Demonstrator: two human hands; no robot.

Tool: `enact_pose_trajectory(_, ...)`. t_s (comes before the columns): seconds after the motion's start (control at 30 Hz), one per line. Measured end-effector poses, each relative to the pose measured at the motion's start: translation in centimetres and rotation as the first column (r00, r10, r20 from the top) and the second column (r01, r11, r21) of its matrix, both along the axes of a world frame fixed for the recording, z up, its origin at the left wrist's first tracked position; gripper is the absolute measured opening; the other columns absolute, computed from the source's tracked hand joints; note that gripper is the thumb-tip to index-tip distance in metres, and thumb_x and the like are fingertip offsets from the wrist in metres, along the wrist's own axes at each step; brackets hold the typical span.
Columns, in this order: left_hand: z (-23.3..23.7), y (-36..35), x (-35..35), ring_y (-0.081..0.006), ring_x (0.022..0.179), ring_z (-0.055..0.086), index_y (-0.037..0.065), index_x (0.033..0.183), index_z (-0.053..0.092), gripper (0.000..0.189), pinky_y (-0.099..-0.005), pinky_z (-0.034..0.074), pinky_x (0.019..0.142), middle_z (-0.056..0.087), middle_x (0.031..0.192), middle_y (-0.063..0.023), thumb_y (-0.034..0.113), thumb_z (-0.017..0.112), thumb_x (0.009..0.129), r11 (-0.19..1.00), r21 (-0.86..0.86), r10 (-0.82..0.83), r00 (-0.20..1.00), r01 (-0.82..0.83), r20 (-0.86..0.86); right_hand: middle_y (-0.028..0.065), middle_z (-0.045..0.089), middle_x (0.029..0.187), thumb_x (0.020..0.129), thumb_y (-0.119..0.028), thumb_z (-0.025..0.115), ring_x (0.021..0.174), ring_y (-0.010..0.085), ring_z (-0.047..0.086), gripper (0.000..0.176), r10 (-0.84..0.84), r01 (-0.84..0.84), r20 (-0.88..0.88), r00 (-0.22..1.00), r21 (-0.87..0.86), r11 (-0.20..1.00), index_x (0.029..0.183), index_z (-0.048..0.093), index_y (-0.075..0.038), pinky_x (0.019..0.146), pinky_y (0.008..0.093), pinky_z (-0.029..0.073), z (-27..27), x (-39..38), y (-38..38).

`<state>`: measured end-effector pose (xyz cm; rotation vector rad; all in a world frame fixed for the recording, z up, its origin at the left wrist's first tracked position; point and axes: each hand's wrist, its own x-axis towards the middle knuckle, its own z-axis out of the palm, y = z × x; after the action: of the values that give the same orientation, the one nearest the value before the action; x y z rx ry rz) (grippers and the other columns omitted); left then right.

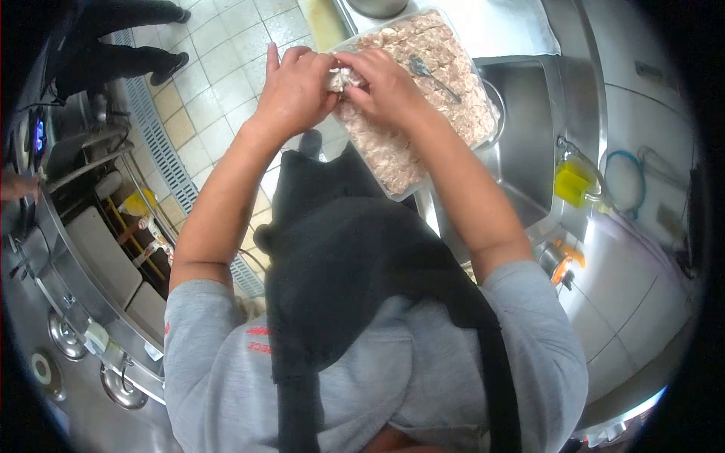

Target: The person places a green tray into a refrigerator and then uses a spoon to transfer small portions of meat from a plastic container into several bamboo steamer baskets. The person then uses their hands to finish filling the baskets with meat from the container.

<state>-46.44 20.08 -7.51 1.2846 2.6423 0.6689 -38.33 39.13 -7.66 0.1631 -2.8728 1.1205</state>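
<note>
Between the fingertips of both hands is a pale chunk of shredded meat (344, 78), held over the left edge of a clear plastic tub (395, 196). My left hand (296, 87) pinches its left side, with one finger sticking up. From the right, my right hand (387, 84) closes on the same chunk with thumb and fingers. Pinkish-beige shredded meat (453, 106) fills the tub in a wide layer. On top of it lies a metal spoon (433, 75), to the right of my right hand. The undersides of my fingers are hidden.
A steel sink (521, 136) adjoins the tub on the right, with a yellow-green holder (571, 183) at its far side. A metal pot (377, 6) and white cloth (506, 26) sit behind. Another person's legs (113, 68) are at upper left, near a floor drain grate (155, 124).
</note>
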Motion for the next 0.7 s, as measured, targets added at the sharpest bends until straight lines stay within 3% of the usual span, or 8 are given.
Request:
enact_pose_trajectory(0.13, 0.5, 0.2, -2.6, -0.0340, 0.122, 0.057, 0.007, 0.121, 0.069, 0.045, -0.0476, 0.044, 0.109, 0.071, 0.113, -0.0137, 0.022, 0.079, 0.079, 0.997, 0.076, -0.021, 0.962, 0.001, 0.272, 0.0105, 0.069, 0.109, 0.089, -0.016, 0.074, 0.094, 0.0231, 0.067, 0.048, -0.030, 0.069, 0.221, 0.975, -0.170, 0.983, 0.135, 0.064, -0.009, 0.086, 0.0368, 0.055, 0.9, -2.1, 1.0)
enact_pose_trajectory(0.17, 0.0, 0.4, -3.2, -0.0316, 0.112, 0.063, 0.006, 0.121, 0.070, 0.043, -0.0393, 0.051, 0.097, 0.072, 0.111, -0.0135, 0.026, 0.078, 0.084, 0.995, 0.096, -0.020, 0.973, -0.002, 0.231, 0.0083, 0.070, 0.105, 0.091, -0.016, 0.073, 0.088, 0.0199, 0.067, 0.047, -0.018, 0.071, 0.250, 0.968, -0.204, 0.976, 0.136, 0.063, -0.008, 0.082, 0.0354, 0.056, 0.9, -2.8, 1.4)
enact_pose_trajectory(0.27, 0.3, 0.9, -4.6, -0.0258, 0.102, 0.067, 0.004, 0.123, 0.068, 0.042, -0.0371, 0.051, 0.092, 0.073, 0.111, -0.0111, 0.030, 0.074, 0.090, 0.994, 0.065, 0.040, 0.863, -0.083, 0.503, 0.0050, 0.070, 0.100, 0.092, -0.017, 0.073, 0.088, 0.0138, 0.065, 0.046, 0.029, 0.116, 0.400, 0.916, -0.333, 0.936, 0.136, 0.063, -0.008, 0.080, 0.0314, 0.054, 0.6, -4.4, 2.9)
enact_pose_trajectory(0.3, 0.5, 0.9, -4.8, -0.0197, 0.097, 0.068, 0.003, 0.125, 0.067, 0.042, -0.0343, 0.052, 0.089, 0.074, 0.108, -0.0096, 0.031, 0.072, 0.093, 0.993, 0.064, 0.053, 0.848, -0.102, 0.528, 0.0030, 0.069, 0.098, 0.094, -0.017, 0.071, 0.089, 0.0104, 0.063, 0.044, 0.029, 0.145, 0.420, 0.907, -0.376, 0.915, 0.136, 0.063, -0.009, 0.076, 0.0288, 0.052, 0.5, -4.8, 3.2)
enact_pose_trajectory(0.4, -0.9, 0.7, -5.6, -0.0167, 0.098, 0.066, 0.006, 0.129, 0.066, 0.042, -0.0344, 0.052, 0.087, 0.073, 0.106, -0.0081, 0.030, 0.072, 0.094, 0.976, 0.130, 0.049, 0.754, -0.176, 0.656, 0.0003, 0.066, 0.093, 0.095, -0.020, 0.068, 0.087, 0.0089, 0.061, 0.042, 0.046, 0.221, 0.471, 0.881, -0.496, 0.840, 0.136, 0.063, -0.010, 0.073, 0.0265, 0.050, 2.2, -4.9, 3.0)
enact_pose_trajectory(0.53, 0.7, 0.2, -5.0, -0.0154, 0.093, 0.065, 0.008, 0.138, 0.058, 0.049, -0.0323, 0.052, 0.085, 0.071, 0.103, -0.0062, 0.020, 0.075, 0.094, 0.933, 0.354, -0.179, 0.761, -0.070, 0.623, 0.0003, 0.067, 0.094, 0.095, -0.027, 0.069, 0.087, 0.0086, 0.061, 0.045, 0.032, 0.318, 0.535, 0.844, -0.549, 0.773, 0.136, 0.061, -0.011, 0.071, 0.0245, 0.049, 3.4, -4.7, 3.1)
enact_pose_trajectory(0.63, 1.2, -0.2, -4.5, -0.0143, 0.093, 0.066, 0.005, 0.140, 0.056, 0.052, -0.0306, 0.053, 0.084, 0.071, 0.103, -0.0065, 0.015, 0.075, 0.093, 0.967, 0.247, -0.100, 0.784, -0.069, 0.613, 0.0037, 0.068, 0.102, 0.092, -0.030, 0.073, 0.089, 0.0105, 0.062, 0.049, 0.070, 0.303, 0.569, 0.819, -0.533, 0.790, 0.136, 0.061, -0.011, 0.073, 0.0255, 0.049, 3.0, -4.3, 3.7)
enact_pose_trajectory(0.7, 1.1, -0.6, -4.0, -0.0139, 0.095, 0.066, 0.003, 0.138, 0.055, 0.050, -0.0299, 0.053, 0.084, 0.071, 0.105, -0.0075, 0.014, 0.074, 0.094, 0.944, 0.300, -0.133, 0.679, -0.134, 0.722, 0.0063, 0.069, 0.111, 0.089, -0.029, 0.076, 0.094, 0.0144, 0.065, 0.052, 0.080, 0.269, 0.589, 0.804, -0.481, 0.834, 0.135, 0.060, -0.010, 0.077, 0.0281, 0.052, 6.0, -2.8, 2.7)
